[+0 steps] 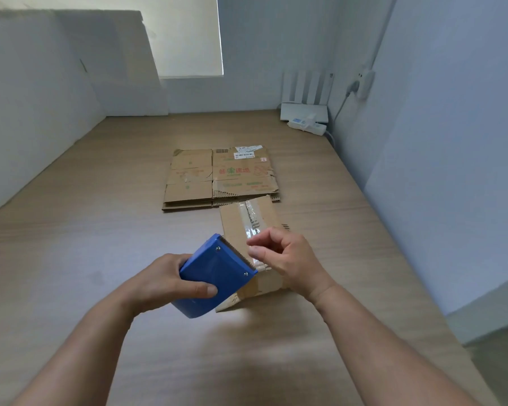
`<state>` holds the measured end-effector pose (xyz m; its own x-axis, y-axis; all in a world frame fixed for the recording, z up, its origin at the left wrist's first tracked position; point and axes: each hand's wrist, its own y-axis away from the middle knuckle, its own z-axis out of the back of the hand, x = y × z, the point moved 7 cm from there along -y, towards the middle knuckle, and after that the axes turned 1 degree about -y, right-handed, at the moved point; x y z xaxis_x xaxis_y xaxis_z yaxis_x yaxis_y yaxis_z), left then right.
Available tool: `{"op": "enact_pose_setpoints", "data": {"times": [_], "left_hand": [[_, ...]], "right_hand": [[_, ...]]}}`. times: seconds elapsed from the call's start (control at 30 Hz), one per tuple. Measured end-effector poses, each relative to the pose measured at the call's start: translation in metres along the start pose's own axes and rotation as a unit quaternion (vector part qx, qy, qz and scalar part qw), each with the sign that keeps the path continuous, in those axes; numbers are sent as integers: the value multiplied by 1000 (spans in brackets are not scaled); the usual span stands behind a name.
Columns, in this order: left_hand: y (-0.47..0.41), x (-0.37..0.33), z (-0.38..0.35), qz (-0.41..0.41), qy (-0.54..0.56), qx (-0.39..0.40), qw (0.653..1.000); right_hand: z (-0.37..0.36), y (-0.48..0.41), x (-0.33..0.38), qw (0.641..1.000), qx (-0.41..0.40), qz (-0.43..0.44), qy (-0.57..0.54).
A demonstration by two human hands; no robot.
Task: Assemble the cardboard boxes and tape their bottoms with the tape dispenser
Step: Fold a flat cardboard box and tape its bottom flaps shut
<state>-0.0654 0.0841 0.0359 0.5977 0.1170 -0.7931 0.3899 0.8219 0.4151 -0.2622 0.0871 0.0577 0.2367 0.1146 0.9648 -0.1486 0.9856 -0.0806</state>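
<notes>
I see a wooden tabletop (100, 230) carrying a stack of flattened cardboard boxes (220, 177). A taped box (233, 225) stands just beside the stack's near edge. A power strip (307, 126) lies well beyond the stack, rightward.

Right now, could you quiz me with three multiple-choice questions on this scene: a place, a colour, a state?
1. Where does the flat cardboard lie?
A. beyond the box  B. on top of it  C. under it
2. What colour is the dispenser?
A. red  B. blue  C. green
3. What is the left hand doing?
A. hanging idle  B. waving  C. gripping the dispenser
Key: 1 A, the cardboard lies farther away than the box; 2 B, its shell is blue; 3 C, the hand clasps the shell.
</notes>
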Motion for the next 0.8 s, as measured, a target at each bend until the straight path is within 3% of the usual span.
{"op": "enact_pose_setpoints", "data": {"times": [0.37, 0.53, 0.8], "left_hand": [[15, -28, 14, 43, -24, 9, 999], [46, -1, 60, 142, -84, 51, 985], [42, 18, 64, 229, -155, 55, 959]], "right_hand": [[20, 3, -7, 995, -84, -43, -6], [67, 17, -32, 977, -188, -101, -30], [60, 20, -67, 971, -171, -169, 8]]}}
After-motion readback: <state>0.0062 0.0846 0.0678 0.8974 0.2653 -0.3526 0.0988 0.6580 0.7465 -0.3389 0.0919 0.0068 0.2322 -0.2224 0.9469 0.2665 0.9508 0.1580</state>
